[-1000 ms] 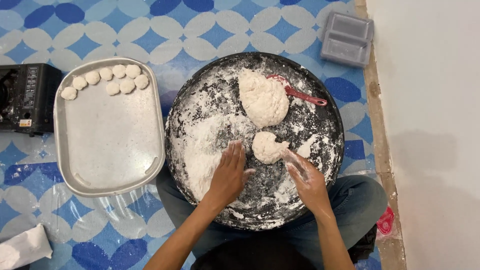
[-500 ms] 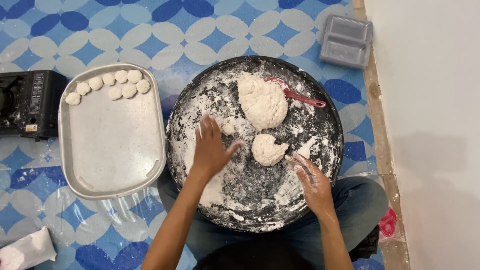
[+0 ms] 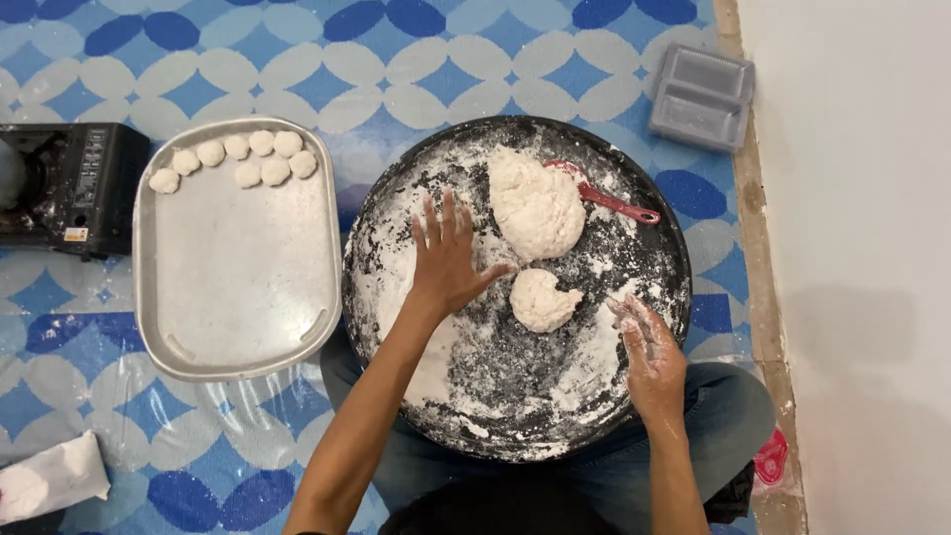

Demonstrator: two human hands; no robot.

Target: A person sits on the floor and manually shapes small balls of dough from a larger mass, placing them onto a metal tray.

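- Hands over a round dark pan: left hand flat on the floured bottom, fingers spread wide, holding nothing; right hand floury, loosely open, empty, near the rim.
- Red spatula lies beside the large dough mound; metal tray with dough balls sits left.
- Small dough lump lies between both hands, pale and rough.

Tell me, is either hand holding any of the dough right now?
No, nothing is held. The left hand lies flat and spread on the floured pan, and the right hand hovers open beside the small dough piece.
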